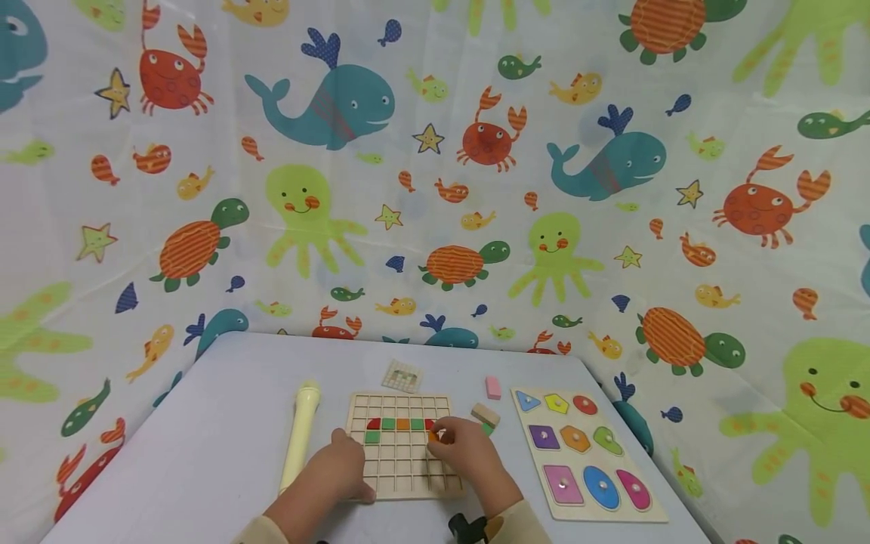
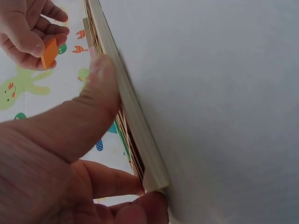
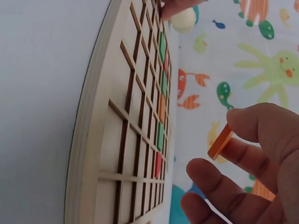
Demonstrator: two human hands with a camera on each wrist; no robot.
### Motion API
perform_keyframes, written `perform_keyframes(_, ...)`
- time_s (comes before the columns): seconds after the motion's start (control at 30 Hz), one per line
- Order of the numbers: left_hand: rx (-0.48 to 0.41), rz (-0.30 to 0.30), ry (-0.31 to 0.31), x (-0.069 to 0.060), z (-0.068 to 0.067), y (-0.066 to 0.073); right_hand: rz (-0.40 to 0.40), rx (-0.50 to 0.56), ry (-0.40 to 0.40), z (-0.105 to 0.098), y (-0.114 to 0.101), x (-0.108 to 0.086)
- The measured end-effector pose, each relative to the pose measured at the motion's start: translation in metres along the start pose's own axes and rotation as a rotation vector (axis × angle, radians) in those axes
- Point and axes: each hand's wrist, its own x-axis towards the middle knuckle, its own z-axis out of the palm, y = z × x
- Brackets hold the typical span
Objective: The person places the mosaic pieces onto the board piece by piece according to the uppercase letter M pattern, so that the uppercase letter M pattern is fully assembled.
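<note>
A wooden grid board [image 1: 401,476] lies on the table with red, green and orange square tiles along one row and one green tile [image 1: 372,437] in the row below. My left hand [image 1: 340,465] holds the board at its near left corner. In the left wrist view the thumb [image 2: 100,84] lies along the near edge and other fingers curl at the corner. Over the right part of the grid, my right hand [image 1: 465,449] pinches an orange tile [image 3: 220,141] between thumb and index finger, raised off the board. The other right fingers are loosely bent.
Left of the board lies a pale yellow tube [image 1: 299,434]. Behind it sits a small lattice piece [image 1: 402,375]. A pink block [image 1: 492,387] and a wooden block [image 1: 485,413] lie to the right, beside a shape puzzle board [image 1: 612,512]. A patterned sea-animal cloth [image 1: 421,204] hangs behind.
</note>
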Motion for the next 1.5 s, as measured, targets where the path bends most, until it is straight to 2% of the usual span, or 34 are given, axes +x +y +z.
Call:
perform_keyframes(0.13, 0.008, 0.014, 0.015, 0.000, 0.000, -0.001, -0.033, 0.007, 0.006, 0.003, -0.007, -0.002)
perform_keyframes(0.3, 0.000, -0.004, 0.003, 0.000, -0.001, 0.000, -0.058, 0.014, -0.008, 0.008, -0.018, -0.002)
perform_keyframes(0.53, 0.014, -0.018, -0.012, -0.001, -0.001, 0.001, -0.042, 0.010, -0.025, 0.017, -0.031, -0.002)
perform_keyframes(1.0, -0.020, -0.012, 0.001, -0.002, -0.002, 0.000, -0.103, -0.134, -0.056, 0.038, -0.060, 0.007)
perform_keyframes(1.27, -0.035, -0.021, -0.025, 0.003, 0.002, -0.003, -0.124, -0.218, -0.097, 0.061, -0.065, 0.019)
perform_keyframes(1.5, -0.015, -0.012, -0.024, 0.002, 0.000, -0.003, -0.130, -0.306, -0.113, 0.066, -0.072, 0.028)
